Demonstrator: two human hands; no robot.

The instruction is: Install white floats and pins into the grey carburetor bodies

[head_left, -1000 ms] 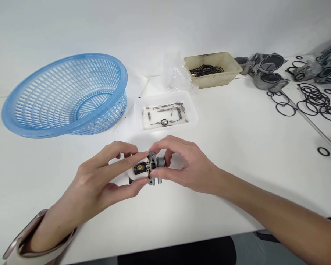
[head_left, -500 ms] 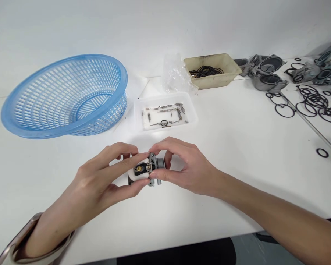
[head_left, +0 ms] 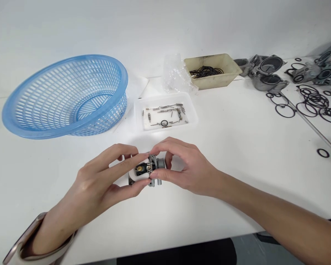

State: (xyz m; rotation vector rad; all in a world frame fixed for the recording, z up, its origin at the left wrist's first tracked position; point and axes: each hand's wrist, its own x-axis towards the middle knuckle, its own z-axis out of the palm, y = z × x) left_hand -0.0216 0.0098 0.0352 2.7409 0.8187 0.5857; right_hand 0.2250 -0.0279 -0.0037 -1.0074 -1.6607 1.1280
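Between my two hands is a small metal carburetor (head_left: 160,162) with a white U-shaped float (head_left: 141,176) and a brass jet (head_left: 139,168) showing on its upper side. My left hand (head_left: 107,173) grips it from the left, thumb along the near edge of the float and fingers along the far edge. From the right, my right hand (head_left: 186,167) pinches the metal body, forefinger at the far side and thumb at the near side. Fingers hide parts of the body. Behind it stands a white tray (head_left: 193,117) of small pins, springs and a black ring.
A blue plastic basket (head_left: 9,117) stands at the left. Farther back are crumpled clear plastic (head_left: 176,75) and a beige bin (head_left: 213,82) of black rings. Metal carburetor bodies (head_left: 269,81) and scattered O-rings (head_left: 310,99) lie at the right, beside a table seam (head_left: 317,132).
Both hands keep the same hold on the carburetor, with almost no movement. The whole view has shifted very slightly.
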